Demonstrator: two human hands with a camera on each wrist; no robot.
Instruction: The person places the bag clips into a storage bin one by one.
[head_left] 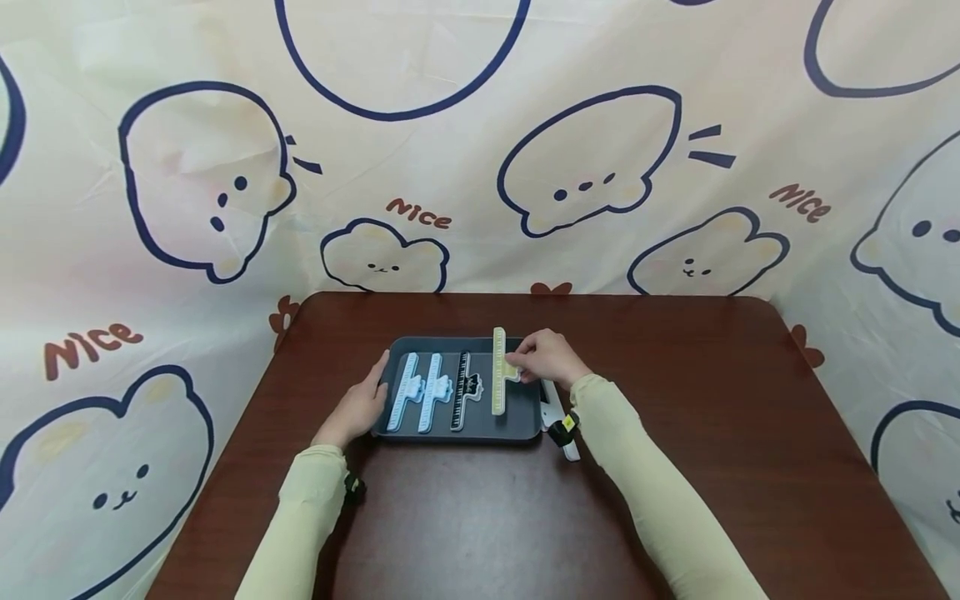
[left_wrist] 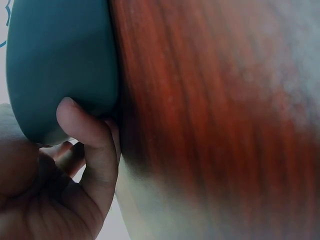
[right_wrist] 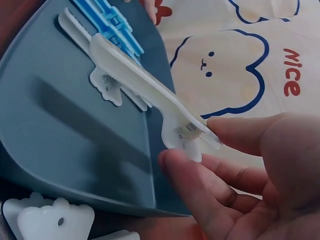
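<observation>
My right hand (head_left: 551, 357) pinches a pale yellow bag clip (head_left: 498, 375) by its handle, thumb on one side and fingers on the other. In the right wrist view the clip (right_wrist: 137, 77) is held over the tray, its long bar slanting and its shadow on the floor below. The dark grey tray (head_left: 457, 439) holds two light blue clips (head_left: 405, 393) and a black clip (head_left: 460, 396), side by side. At the tray's left end my left hand (head_left: 358, 410) holds its edge; the left wrist view shows a fingertip (left_wrist: 75, 117) against the outer wall.
White clips (right_wrist: 55, 220) lie on the brown table (head_left: 450, 517) beside the tray's right end, partly under my right wrist. A cream curtain (head_left: 465, 167) with bear drawings stands behind the table and along both sides.
</observation>
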